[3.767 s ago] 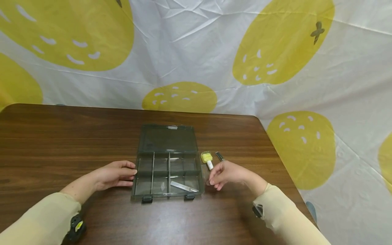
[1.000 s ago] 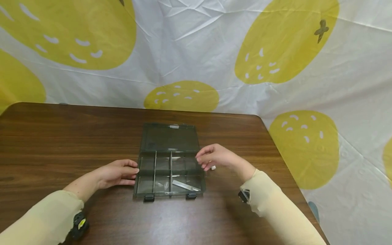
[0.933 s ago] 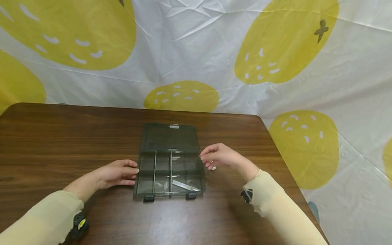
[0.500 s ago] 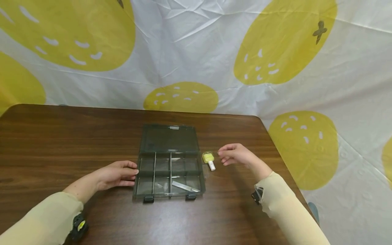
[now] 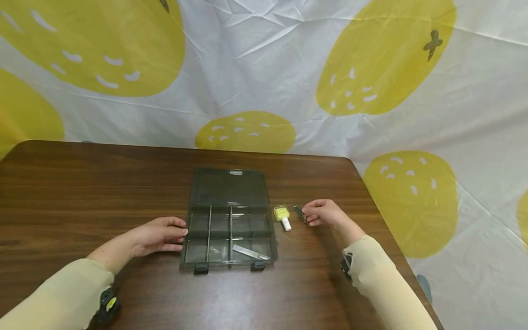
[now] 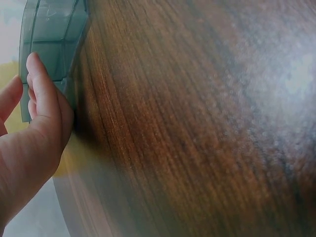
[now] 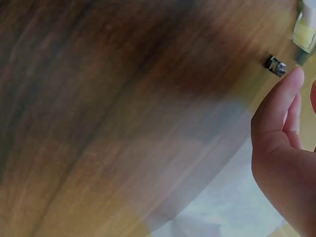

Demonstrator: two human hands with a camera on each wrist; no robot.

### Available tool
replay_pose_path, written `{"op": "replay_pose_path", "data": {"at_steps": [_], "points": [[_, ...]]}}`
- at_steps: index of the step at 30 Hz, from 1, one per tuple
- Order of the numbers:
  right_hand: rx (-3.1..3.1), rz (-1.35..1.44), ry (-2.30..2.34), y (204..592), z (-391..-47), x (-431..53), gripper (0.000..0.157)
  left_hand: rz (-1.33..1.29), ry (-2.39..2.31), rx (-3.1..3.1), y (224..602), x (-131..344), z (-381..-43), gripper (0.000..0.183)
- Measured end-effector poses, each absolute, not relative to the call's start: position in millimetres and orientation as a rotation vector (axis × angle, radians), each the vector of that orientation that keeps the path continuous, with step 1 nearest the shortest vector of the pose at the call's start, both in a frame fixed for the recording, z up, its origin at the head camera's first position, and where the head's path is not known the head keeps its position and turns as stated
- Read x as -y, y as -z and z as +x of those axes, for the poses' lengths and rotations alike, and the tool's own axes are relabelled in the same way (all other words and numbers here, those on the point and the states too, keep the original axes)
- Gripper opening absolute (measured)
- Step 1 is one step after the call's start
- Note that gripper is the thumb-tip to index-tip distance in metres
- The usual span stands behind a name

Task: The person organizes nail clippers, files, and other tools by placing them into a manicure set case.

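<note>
1. white cloth (image 5: 264,73) with big yellow fruit prints hangs along the far and right sides, closing in the worktop (image 5: 103,192).
2. the worktop is dark brown wood grain, glossy near the person.
3. a smoky see-through box (image 5: 220,222) lies open on it, lid laid back, dividers splitting its tray.
4. the left hand (image 5: 154,238) rests at the box's left wall, fingers fairly straight and apart.
5. the right hand (image 5: 327,214) is at the metal clipper (image 5: 299,211), covering part of it; whether the fingertips clamp it i cannot tell.
6. a pale strip (image 5: 250,252) slants in the front right compartment.
7. a yellow bottle (image 5: 282,213), white cap toward the person, lies between box and metal clipper.
8. the metal clipper is just right of the yellow bottle.
9. clear bits (image 5: 224,252) in the front middle compartment are too faint to identify.
</note>
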State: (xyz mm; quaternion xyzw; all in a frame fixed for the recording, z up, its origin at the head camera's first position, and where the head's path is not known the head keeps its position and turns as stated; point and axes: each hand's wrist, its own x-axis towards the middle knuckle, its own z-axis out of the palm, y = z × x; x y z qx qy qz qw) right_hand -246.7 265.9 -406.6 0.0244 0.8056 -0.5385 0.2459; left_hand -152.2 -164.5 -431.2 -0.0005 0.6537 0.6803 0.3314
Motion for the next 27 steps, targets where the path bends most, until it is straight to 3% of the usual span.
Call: {"op": "replay_pose_path", "data": {"at_steps": [13,27], "points": [[-2.408,0.101,1.267,415.9,-248.8,-262.0,0.028,0.001,-1.787,-1.686,432.1,164.8,-152.5,0.031],[-2.589,0.112,0.992,414.1,-250.8,-244.2,0.017,-0.01,-1.787,-1.684,431.6,165.3,-153.7,0.028]]}}
